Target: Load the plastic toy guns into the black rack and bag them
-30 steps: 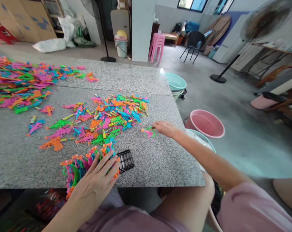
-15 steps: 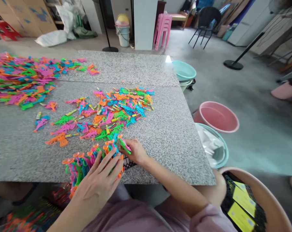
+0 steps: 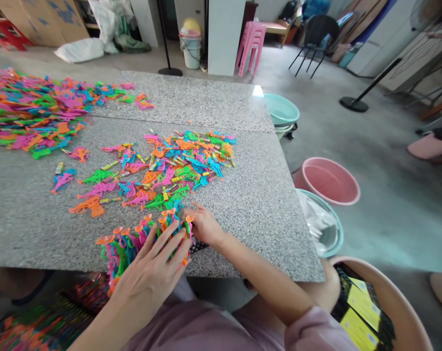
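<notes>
A row of colourful toy guns (image 3: 122, 248) with orange suction-cup tips pointing up stands packed at the table's front edge. Across its top and near side lies my left hand (image 3: 151, 270), fingers stretched out and slightly spread, touching the toys. My right hand (image 3: 206, 226) closes on one toy gun (image 3: 189, 226), pink and green with an orange tip, held upright at the right end of the row. Part of a black lattice rack (image 3: 199, 245) shows below that hand; the toys and my hands cover the remainder. Just behind lies a loose pile of toy guns (image 3: 184, 165) with small yellow-wrapped tubes.
A larger heap of toy guns (image 3: 34, 112) covers the table's far left. The granite table (image 3: 257, 204) ends at the right, beside a pink tub (image 3: 330, 180), a teal basin (image 3: 326, 243) with plastic bags, and a peach tub (image 3: 399, 302) holding black racks with yellow cards.
My right hand has lowered the toy gun and turned it from slanted to upright at the row's right end. My left hand stays on the row. The view has shifted slightly.
</notes>
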Motion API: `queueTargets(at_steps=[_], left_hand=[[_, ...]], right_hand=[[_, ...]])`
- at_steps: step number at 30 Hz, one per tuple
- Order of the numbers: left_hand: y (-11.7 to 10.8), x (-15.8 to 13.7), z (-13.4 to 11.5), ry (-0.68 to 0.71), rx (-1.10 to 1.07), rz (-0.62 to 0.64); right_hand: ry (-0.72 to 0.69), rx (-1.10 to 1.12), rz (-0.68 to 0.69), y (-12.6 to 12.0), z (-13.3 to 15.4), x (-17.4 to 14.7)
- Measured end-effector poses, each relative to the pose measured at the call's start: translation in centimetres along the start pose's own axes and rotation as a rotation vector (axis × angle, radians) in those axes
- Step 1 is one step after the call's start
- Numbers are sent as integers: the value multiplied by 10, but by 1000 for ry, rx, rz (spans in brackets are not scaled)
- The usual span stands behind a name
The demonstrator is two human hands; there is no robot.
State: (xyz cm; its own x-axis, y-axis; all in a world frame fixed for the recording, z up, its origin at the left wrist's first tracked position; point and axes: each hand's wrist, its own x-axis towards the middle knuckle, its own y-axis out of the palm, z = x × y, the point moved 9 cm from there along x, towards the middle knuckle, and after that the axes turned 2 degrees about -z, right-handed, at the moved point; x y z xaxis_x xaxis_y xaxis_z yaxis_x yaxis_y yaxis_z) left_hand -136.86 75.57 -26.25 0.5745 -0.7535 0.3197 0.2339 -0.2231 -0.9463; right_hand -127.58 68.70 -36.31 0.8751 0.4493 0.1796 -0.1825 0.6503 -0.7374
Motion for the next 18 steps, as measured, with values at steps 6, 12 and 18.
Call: queueTargets(at_steps=[6,12,18], left_hand=[[-3,7,0,14,-3,-19],[6,2,5,-5,27,-39],[16,3,8,-53,-23,-2]], right_hand=[[137,-104,112,-7,5,13],[182,-133,126,-4,-5,8],[27,-98,153,6,-1,9]])
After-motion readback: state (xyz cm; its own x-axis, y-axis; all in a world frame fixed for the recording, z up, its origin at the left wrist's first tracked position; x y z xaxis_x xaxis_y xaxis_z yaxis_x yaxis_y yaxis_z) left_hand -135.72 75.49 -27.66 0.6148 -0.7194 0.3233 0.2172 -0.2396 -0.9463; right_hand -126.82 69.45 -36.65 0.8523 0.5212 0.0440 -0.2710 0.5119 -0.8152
